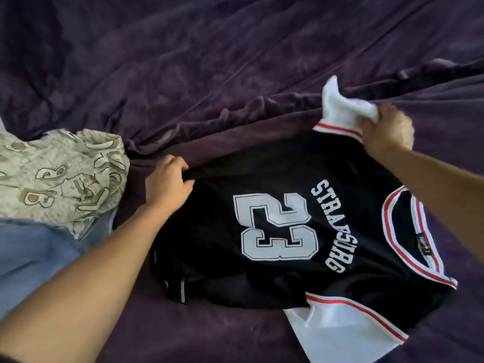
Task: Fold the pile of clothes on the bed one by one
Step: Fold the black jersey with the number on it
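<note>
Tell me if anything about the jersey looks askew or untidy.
The black jersey lies rumpled, not flat: the left hand bunches its hem, the right hand grips the crumpled far sleeve, and the near sleeve is creased.

The jersey lies spread on the bed, right of the middle, its neck opening to the right and its hem to the left. Just left of it sits the pile of clothes, one garment on top of another. The left grip holds the jersey's far left corner, between pile and jersey. The right grip holds the far sleeve at the far right corner. The other sleeve lies nearest the person.
</note>
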Demonstrator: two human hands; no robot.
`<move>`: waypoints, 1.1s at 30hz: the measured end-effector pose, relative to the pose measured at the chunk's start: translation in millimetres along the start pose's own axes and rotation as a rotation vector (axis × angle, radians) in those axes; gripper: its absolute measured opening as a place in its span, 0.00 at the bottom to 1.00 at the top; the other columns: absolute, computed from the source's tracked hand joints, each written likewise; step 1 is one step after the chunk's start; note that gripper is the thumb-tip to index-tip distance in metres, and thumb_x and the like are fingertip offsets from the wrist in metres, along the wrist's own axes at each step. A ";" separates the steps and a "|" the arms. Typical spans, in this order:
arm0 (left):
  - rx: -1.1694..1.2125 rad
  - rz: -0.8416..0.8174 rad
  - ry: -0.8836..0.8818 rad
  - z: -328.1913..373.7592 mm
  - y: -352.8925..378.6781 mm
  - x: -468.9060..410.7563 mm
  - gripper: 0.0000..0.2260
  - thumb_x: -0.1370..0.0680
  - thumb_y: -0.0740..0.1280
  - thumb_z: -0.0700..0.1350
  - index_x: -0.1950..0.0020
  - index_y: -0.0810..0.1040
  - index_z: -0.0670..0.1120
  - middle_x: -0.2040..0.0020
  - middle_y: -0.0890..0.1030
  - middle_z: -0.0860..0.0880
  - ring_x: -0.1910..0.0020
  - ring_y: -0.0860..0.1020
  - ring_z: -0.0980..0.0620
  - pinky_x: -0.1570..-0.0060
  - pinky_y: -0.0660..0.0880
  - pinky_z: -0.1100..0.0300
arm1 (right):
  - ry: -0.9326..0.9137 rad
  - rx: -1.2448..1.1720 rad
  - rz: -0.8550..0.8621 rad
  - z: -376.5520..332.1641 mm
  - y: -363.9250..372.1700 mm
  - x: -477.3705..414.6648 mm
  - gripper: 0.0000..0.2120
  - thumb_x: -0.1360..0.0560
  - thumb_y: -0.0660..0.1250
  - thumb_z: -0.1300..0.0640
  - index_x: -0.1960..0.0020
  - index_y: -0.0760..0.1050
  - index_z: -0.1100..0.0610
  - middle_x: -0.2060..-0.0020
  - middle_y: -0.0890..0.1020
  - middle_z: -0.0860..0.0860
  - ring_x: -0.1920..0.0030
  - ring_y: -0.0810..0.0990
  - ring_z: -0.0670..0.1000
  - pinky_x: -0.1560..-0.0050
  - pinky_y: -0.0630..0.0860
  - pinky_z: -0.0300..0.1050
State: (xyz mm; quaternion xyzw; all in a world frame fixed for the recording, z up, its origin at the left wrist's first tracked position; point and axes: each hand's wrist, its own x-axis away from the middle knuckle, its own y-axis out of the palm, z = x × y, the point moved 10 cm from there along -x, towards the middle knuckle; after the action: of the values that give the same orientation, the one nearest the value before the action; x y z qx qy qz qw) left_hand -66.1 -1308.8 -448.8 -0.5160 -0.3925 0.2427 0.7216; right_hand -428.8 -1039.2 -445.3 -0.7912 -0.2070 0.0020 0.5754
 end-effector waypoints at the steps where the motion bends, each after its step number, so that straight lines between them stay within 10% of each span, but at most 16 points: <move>1: 0.029 0.047 0.007 5.7 -10.8 -8.5 0.12 0.27 0.71 0.44 0.45 0.76 0.44 0.48 0.79 0.42 0.46 0.76 0.39 0.52 0.72 0.48 | 0.011 -0.056 0.052 -5.7 -13.3 -13.4 0.17 0.23 0.63 0.52 0.40 0.71 0.63 0.42 0.76 0.67 0.41 0.73 0.68 0.43 0.70 0.57; 9: 0.029 0.218 -0.058 7.0 -25.3 -38.9 0.25 0.30 0.74 0.47 0.37 0.70 0.47 0.39 0.73 0.42 0.38 0.70 0.39 0.41 0.66 0.43 | -0.128 -0.036 0.034 -18.0 -6.5 -12.4 0.34 0.27 0.70 0.54 0.26 0.59 0.51 0.27 0.60 0.55 0.29 0.63 0.60 0.35 0.66 0.56; 15: 0.003 0.138 0.134 9.4 30.8 76.4 0.10 0.32 0.75 0.46 0.56 0.77 0.45 0.55 0.75 0.44 0.53 0.75 0.40 0.55 0.70 0.47 | -0.406 -0.065 -0.167 2.0 56.8 145.2 0.07 0.27 0.70 0.56 0.49 0.79 0.54 0.51 0.79 0.53 0.53 0.80 0.57 0.57 0.76 0.49; 22: 0.199 -0.092 -0.719 -107.9 100.9 223.7 0.25 0.26 0.71 0.52 0.35 0.70 0.41 0.43 0.78 0.39 0.44 0.75 0.36 0.52 0.72 0.46 | -0.708 0.298 -0.474 35.0 151.9 324.6 0.35 0.44 0.78 0.43 0.40 0.77 0.52 0.43 0.79 0.53 0.45 0.79 0.58 0.60 0.80 0.51; 26: 0.424 0.036 -0.569 -92.0 99.0 230.6 0.05 0.24 0.67 0.39 0.56 0.74 0.38 0.59 0.78 0.43 0.57 0.78 0.41 0.62 0.68 0.57 | -0.624 0.163 -0.327 44.6 137.2 318.8 0.13 0.40 0.75 0.64 0.57 0.81 0.54 0.59 0.80 0.49 0.57 0.80 0.56 0.71 0.74 0.46; 33: 0.914 0.208 -0.992 -129.7 97.5 298.6 0.20 0.21 0.61 0.38 0.29 0.67 0.39 0.30 0.70 0.38 0.34 0.71 0.39 0.36 0.69 0.50 | -0.736 0.109 -0.239 53.2 112.0 376.8 0.12 0.35 0.55 0.57 0.65 0.78 0.52 0.66 0.78 0.46 0.64 0.79 0.53 0.68 0.74 0.45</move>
State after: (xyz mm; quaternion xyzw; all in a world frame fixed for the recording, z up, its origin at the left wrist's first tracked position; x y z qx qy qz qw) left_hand 216.6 -1121.1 -466.3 -0.0222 -0.4833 0.6599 0.5748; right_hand -60.7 -894.7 -476.8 -0.6762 -0.4898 0.2297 0.5002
